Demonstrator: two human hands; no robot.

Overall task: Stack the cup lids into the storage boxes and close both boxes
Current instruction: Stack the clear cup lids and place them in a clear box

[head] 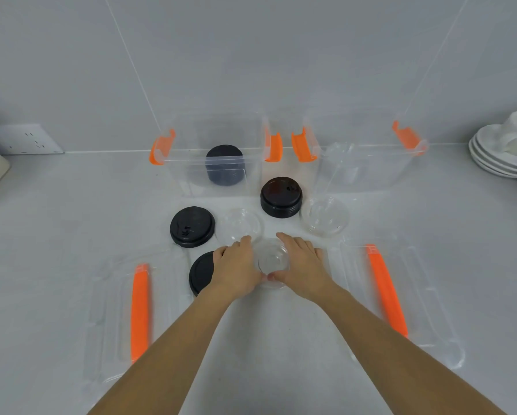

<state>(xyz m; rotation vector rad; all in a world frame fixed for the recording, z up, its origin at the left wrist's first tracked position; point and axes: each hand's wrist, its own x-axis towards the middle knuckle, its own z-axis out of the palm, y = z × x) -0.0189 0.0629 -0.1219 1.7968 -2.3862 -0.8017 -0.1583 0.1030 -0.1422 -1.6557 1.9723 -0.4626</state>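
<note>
My left hand (236,271) and right hand (302,265) cupped a clear lid stack (273,262) from either side — both storage boxes (218,163) stood open behind.

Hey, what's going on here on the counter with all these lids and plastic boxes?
A person is sorting cup lids into two clear storage boxes with orange latches. Both hands, the left hand and right hand, are closed around a stack of clear plastic lids near the front. The left box already holds a stack of black lids; the right box seems to hold clear ones. More black and clear lids sit loose, and both box covers lie off to the sides.
</note>
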